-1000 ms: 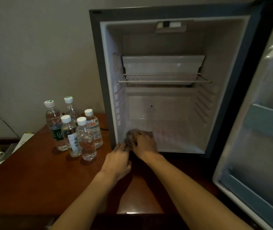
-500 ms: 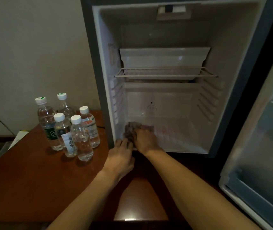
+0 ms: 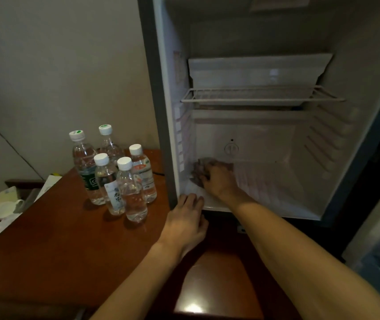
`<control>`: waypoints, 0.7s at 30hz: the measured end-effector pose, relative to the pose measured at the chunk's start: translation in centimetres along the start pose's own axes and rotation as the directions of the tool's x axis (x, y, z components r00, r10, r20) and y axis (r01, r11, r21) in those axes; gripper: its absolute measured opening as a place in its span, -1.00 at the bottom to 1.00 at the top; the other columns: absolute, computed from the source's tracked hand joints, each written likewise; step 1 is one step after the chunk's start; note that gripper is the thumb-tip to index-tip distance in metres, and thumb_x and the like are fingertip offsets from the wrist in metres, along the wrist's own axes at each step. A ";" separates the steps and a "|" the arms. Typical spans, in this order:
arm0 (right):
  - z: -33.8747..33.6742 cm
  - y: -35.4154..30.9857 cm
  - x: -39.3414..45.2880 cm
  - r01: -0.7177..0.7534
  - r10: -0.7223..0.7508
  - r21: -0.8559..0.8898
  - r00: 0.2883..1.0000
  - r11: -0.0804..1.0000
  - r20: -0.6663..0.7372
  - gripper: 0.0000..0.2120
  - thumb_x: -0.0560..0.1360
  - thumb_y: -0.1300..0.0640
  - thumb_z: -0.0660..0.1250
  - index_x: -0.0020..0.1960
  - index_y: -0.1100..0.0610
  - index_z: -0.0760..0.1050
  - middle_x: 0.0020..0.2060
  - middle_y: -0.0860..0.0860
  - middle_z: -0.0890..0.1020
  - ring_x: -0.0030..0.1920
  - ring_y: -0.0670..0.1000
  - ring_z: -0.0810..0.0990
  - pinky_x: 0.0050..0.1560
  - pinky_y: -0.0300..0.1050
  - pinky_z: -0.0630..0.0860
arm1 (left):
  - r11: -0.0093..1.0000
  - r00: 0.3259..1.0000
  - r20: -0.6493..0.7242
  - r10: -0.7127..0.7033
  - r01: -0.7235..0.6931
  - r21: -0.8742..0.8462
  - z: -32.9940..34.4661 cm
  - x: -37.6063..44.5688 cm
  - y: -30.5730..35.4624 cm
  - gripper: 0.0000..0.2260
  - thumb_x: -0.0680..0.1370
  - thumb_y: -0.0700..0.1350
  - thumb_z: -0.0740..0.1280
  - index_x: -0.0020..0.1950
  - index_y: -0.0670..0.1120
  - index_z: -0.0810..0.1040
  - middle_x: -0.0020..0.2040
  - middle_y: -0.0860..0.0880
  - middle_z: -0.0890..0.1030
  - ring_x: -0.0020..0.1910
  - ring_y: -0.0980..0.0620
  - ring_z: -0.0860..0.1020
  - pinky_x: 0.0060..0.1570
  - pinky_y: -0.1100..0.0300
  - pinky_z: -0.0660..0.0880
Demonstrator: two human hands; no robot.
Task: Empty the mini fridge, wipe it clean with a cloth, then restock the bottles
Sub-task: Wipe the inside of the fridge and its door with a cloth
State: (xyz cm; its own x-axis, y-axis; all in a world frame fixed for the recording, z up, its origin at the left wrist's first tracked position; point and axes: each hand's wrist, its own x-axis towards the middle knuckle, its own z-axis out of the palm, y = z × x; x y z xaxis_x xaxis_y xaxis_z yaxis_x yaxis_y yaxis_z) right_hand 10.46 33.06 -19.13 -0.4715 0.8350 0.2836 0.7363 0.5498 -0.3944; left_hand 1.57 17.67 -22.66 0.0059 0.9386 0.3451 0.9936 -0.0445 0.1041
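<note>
From the head camera, much is cut off or dim. The mini fridge [image 3: 161,112] runs past the top edge, so its ceiling fitting shows only in part, and its open door [image 3: 378,239] leaves the picture at the right, blurred. The cloth [image 3: 199,172] is mostly hidden under the right hand [image 3: 219,179]; only a dark crumpled edge shows beyond and to the left of the fingertips, on the fridge floor near the left wall. Whether the thumb grips the cloth cannot be told. Small print on the bottle labels is unreadable, and the clutter at the far left edge is hard to make out.

The right arm reaches in from the lower right, its hand palm down with the fingers lying close together and bent over the cloth, pressing it to the floor. The left hand [image 3: 185,224] lies palm down on the wooden table [image 3: 46,250], fingers straight and close together, their tips touching the fridge's front lower lip.

Five water bottles [image 3: 117,172] stand upright in a cluster on the table, left of the left fingers. A wire shelf [image 3: 260,98] hangs well above the right fingers.
</note>
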 end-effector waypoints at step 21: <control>0.0 0.0 -2.0 0.006 -0.006 0.017 1.000 1.000 -0.006 -0.74 0.54 0.05 0.26 0.09 0.17 0.62 0.05 0.16 0.67 0.03 0.18 0.63 -0.02 -0.06 0.52 | 0.985 0.972 -0.235 0.033 0.009 0.174 1.6 0.9 -0.7 -0.69 0.63 0.13 0.14 0.08 0.00 0.59 0.00 0.02 0.55 0.03 0.00 0.54 -0.46 0.08 0.49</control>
State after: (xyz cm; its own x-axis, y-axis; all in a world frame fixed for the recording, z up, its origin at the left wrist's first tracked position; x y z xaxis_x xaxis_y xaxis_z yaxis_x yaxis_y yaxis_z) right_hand 11.42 31.39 -19.73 -0.4729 0.8315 0.2914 0.7250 0.5551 -0.4076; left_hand 1.05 19.09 -23.87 0.0118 0.8301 0.5575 0.9981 0.0241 -0.0570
